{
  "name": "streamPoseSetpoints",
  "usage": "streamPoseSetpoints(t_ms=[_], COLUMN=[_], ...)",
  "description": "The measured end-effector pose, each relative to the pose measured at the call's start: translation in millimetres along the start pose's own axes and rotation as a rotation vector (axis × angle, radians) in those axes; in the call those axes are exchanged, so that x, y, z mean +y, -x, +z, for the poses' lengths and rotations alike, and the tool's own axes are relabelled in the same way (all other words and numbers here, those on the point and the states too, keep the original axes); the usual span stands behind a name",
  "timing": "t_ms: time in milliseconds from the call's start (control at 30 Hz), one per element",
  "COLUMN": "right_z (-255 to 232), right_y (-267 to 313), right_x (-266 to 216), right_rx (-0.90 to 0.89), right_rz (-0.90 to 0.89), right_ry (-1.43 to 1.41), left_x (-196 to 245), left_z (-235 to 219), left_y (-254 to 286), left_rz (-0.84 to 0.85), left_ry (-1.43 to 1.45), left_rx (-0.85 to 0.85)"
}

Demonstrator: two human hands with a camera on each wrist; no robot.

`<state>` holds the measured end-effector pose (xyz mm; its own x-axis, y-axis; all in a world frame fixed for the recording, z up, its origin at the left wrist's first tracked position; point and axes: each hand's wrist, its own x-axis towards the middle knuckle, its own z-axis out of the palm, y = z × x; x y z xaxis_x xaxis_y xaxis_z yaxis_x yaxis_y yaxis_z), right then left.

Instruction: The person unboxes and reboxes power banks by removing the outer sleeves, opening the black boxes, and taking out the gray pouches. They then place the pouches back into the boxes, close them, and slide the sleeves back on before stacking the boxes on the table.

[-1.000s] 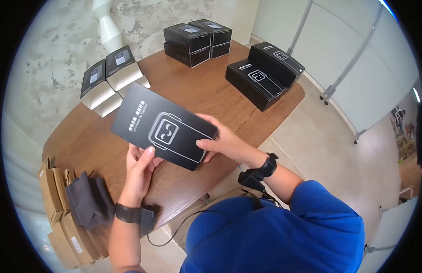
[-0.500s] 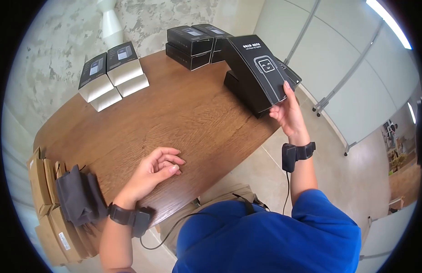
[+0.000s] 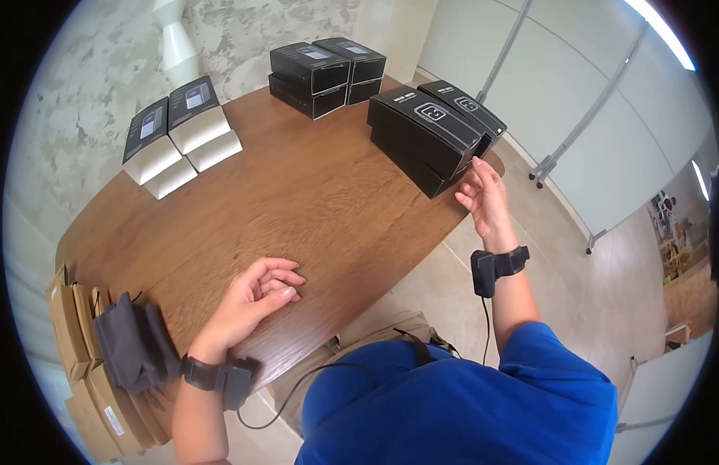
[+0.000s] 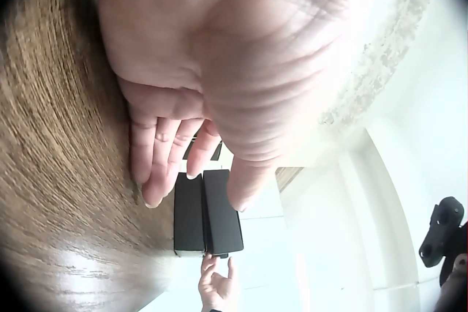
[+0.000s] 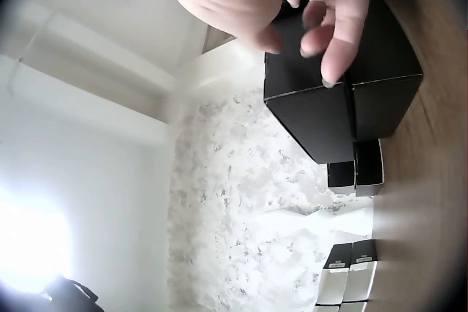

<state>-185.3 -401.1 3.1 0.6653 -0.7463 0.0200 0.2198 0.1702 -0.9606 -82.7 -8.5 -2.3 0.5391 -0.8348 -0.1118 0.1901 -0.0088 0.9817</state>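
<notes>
Lower than before, the top box (image 3: 431, 118) now sits on the lower box (image 3: 407, 161) at the counter's (image 3: 243, 194) 2 o'clock. Another black box (image 3: 468, 106) stands just beside them. Four black boxes (image 3: 328, 74) are stacked at 1 o'clock, white-ended boxes (image 3: 181, 136) at 10 o'clock, brown cartons (image 3: 104, 403) at 8 o'clock with dark cloth (image 3: 135, 345). Of the hands, the right hand (image 3: 487, 203) is partly open, fingers loosely bent at the top box's near end; contact is unclear. The left hand (image 3: 251, 302), fingers relaxed, holds nothing at 6 o'clock.
</notes>
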Motion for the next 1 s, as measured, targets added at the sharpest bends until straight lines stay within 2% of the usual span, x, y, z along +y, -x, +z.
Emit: streamPoseSetpoints(t_ms=[33, 67, 100, 167, 200, 267, 367, 400, 467, 500, 567, 633, 800, 900, 1000], right_z=[1.7, 7.0, 10.7, 16.0, 21.3, 37.1, 55.5, 56.6, 54.8, 52.0, 48.5, 46.5, 54.9, 58.8, 58.7], right_y=[4.7, 11.8, 15.7, 21.6, 24.9, 30.9, 25.6, 18.5, 3.5, -2.5, -11.2, -14.3, -11.8, -11.3, -11.8], right_x=[1.4, 2.5, 0.9, -2.0, -6.7, -20.9, -33.6, -36.2, -37.4, -33.4, -25.0, -18.2, -6.5, -4.1, -4.1], right_rx=[0.028, 0.141, 0.145, 0.206, 0.211, 0.129, -0.042, -0.037, -0.165, -0.167, -0.251, -0.241, -0.052, 0.035, 0.031], right_rz=[-0.025, -0.052, -0.053, -0.337, -0.334, -1.193, -1.249, -1.252, -1.169, -1.174, -1.029, -1.017, -1.103, -1.096, -1.108], right_ry=[0.023, 0.046, 0.044, 0.324, 0.322, 1.035, 1.064, 1.058, 1.142, 1.137, 1.219, 1.264, 1.320, 1.355, 1.352], left_x=[-1.7, -2.8, -2.7, -2.5, -2.9, -2.7, -4.1, -4.1, -4.0, -3.2, -3.1, -3.4, -3.0, -2.7, -3.0], left_z=[-0.7, -1.0, -0.9, -0.4, -0.6, -1.7, -2.0, -2.4, -2.4, -2.3, -2.0, -2.9, -1.7, -1.9, -2.9], left_y=[-0.1, -0.3, -0.5, -0.4, -0.3, -1.0, -0.7, -0.4, -0.1, 0.1, 0.6, 0.4, -0.1, 0.2, 0.8], left_rz=[0.011, 0.022, 0.021, 0.019, 0.015, 0.021, 0.018, 0.021, 0.013, 0.017, 0.015, 0.016, -0.006, -0.006, -0.001], left_ry=[-0.011, -0.022, -0.025, -0.023, -0.026, -0.023, -0.020, -0.026, -0.032, -0.034, -0.036, -0.039, -0.052, -0.057, -0.057], left_rx=[0.003, 0.008, 0.005, 0.013, 0.009, 0.006, 0.008, 0.009, 0.010, 0.014, 0.008, 0.009, 0.013, 0.029, 0.025])
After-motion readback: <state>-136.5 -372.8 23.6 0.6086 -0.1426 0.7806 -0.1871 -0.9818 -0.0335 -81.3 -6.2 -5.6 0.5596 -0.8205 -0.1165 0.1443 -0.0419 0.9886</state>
